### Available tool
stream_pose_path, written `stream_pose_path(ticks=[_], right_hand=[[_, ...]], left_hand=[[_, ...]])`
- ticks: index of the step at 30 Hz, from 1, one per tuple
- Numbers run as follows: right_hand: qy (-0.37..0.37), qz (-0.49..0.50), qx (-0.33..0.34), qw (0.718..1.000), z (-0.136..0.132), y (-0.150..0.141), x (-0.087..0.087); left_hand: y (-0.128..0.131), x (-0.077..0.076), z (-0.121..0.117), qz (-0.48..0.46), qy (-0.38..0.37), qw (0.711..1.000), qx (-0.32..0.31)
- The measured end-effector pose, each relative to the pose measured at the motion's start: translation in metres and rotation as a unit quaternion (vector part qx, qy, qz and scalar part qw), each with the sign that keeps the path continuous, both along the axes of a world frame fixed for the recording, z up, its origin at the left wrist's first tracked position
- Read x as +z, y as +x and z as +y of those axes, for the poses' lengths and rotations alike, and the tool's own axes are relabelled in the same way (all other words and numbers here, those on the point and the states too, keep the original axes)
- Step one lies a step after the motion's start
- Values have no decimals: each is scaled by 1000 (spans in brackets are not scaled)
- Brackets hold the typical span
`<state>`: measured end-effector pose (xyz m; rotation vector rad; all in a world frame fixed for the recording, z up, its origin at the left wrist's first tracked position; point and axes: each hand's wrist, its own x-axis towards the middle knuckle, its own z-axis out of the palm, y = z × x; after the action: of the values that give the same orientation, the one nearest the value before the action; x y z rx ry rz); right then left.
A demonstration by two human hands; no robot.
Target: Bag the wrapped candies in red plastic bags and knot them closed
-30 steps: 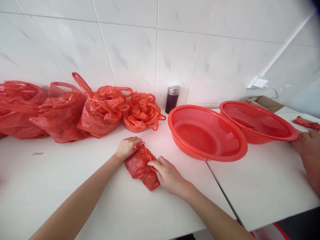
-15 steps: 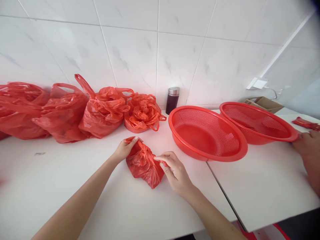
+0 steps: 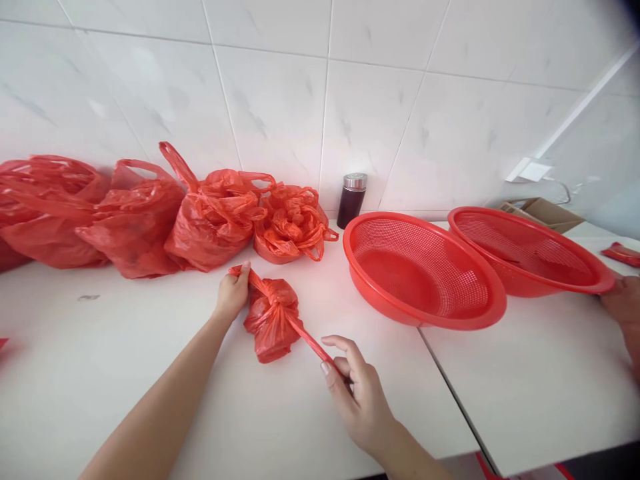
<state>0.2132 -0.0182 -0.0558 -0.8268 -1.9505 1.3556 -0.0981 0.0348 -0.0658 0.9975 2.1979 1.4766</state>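
Observation:
A small red plastic bag (image 3: 275, 327) rests on the white table, its neck twisted into a knot. My left hand (image 3: 233, 291) is closed on one of its handles at the upper left. With thumb and fingers, my right hand (image 3: 363, 393) grips the other handle, which is stretched into a taut strand toward the lower right. The two handles pull apart on either side of the knot. What the bag contains is hidden by the plastic.
Several filled red bags (image 3: 215, 213) line the tiled wall at the left. A dark flask (image 3: 351, 200) stands behind a red basket (image 3: 425, 319). Another red basket (image 3: 530, 283) sits farther right, where someone's hand (image 3: 623, 300) touches its rim. A cardboard box (image 3: 560, 217) lies behind.
My hands have moved apart, the right one down and rightward, drawing the handles tight. The bag's neck is now cinched into a knot. The camera view has shifted slightly left.

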Motion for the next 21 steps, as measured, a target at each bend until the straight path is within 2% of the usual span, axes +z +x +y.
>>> stream_pose_path(ticks=[3,6,8,9,10,11,13,14,15,16,18,21], right_hand=[[15,-13,-9,1000,11,5,7],[29,-14,-33,999,23,5,15],[44,-7,-59,997,30,2,22],[53,1,-72,996,33,0,27],[62,11,-85,994,36,-3,32],[74,26,-97,992,38,-6,37],[99,74,-127,984,42,-11,46],[108,105,-145,978,43,-14,49],[115,139,-162,970,43,-16,51],[121,172,-179,961,43,-19,51],[115,213,-200,949,40,-25,47],[15,180,-156,971,34,-37,34]], left_hand=[[-8,20,-3,-20,-28,999,-39],[-10,53,-9,0,-24,999,-45],[-2,73,-16,76,12,997,-32],[5,79,-20,139,30,988,-65],[14,83,-25,207,34,968,-138],[23,84,-30,268,22,933,-240],[40,78,-40,336,-37,839,-427],[46,73,-44,340,-68,811,-471],[49,68,-48,339,-88,804,-481],[51,64,-50,340,-97,815,-458],[53,61,-53,325,-104,866,-365],[60,71,-53,219,-117,940,-235]])
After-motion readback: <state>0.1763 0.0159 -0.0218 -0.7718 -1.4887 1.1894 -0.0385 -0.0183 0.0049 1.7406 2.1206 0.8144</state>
